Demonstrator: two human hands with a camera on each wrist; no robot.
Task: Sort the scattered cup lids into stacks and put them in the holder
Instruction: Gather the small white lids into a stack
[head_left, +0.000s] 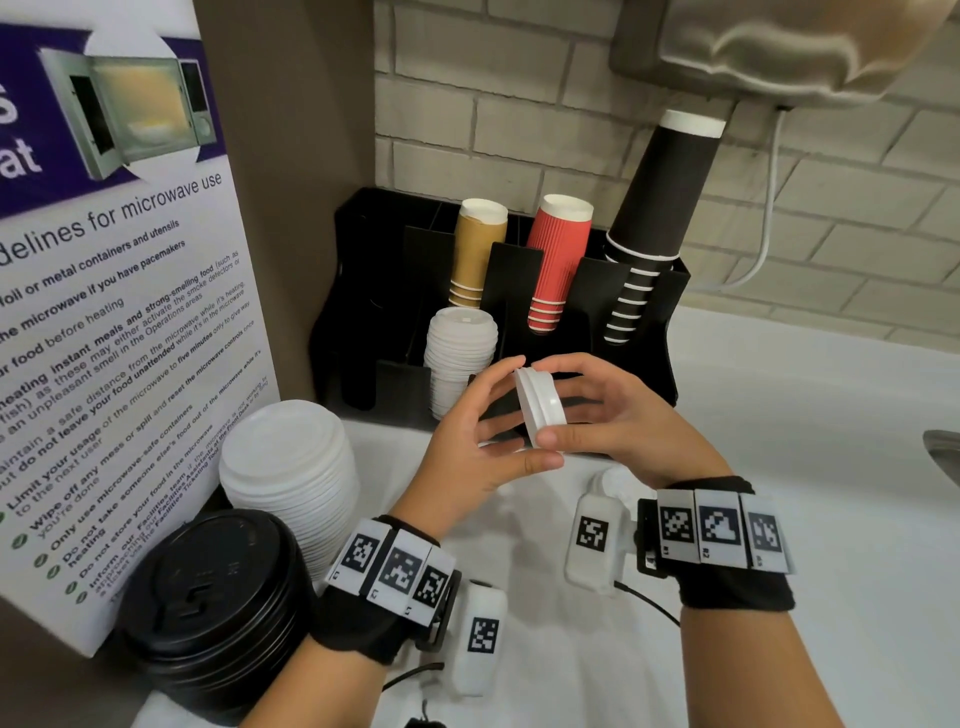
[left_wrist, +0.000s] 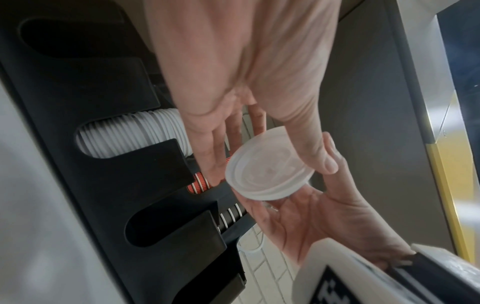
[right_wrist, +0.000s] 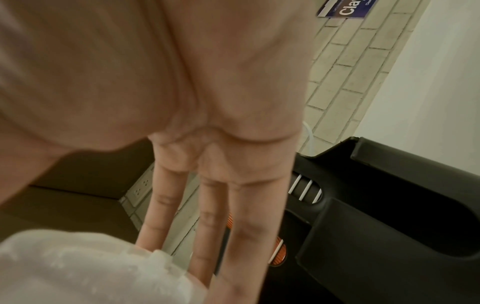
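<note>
Two stacked white lids (head_left: 540, 410) between left hand (head_left: 462, 447) and right hand (head_left: 628, 421)

- On the tall white-and-purple printed poster (head_left: 119, 322) at your left you can read "…delines for microwave use", "Limit your usage", "do not leave your food unattended" and "Only use microwave-safe containers".
- On the small dark blue wall sign (right_wrist: 346, 8) in your right wrist view you can read only "Cla…"; the rest is cut off.
- The white square-patterned tag bands (head_left: 719, 525) on your wrists carry tiny codes, too small to read.
</note>
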